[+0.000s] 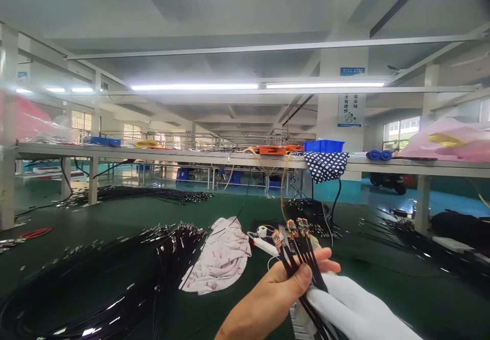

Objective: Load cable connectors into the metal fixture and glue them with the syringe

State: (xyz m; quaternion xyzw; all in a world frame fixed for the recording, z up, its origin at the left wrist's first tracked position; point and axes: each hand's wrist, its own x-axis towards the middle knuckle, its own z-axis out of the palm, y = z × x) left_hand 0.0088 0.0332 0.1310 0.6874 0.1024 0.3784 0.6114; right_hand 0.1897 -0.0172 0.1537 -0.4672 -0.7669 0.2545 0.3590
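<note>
My bare left hand [281, 291] is closed round a small bundle of black cables [302, 261], thumb pressed over them. The cables fan upward and end in several metal and orange connector tips [293, 227]. My right hand [354, 304], in a white glove, grips the same bundle lower down, right beside the left hand. The cables run on down past the glove and out of the bottom edge of the view. Both hands are held low, above the dark green table [126, 217].
A large heap of black cables [95, 278] covers the left of the table, with more at the back [133, 193] and right [421, 243]. A patterned white cloth [222, 258] lies in the middle. A long shelf [153, 153] carries a blue bin [323, 146] and a polka-dot cloth [325, 166].
</note>
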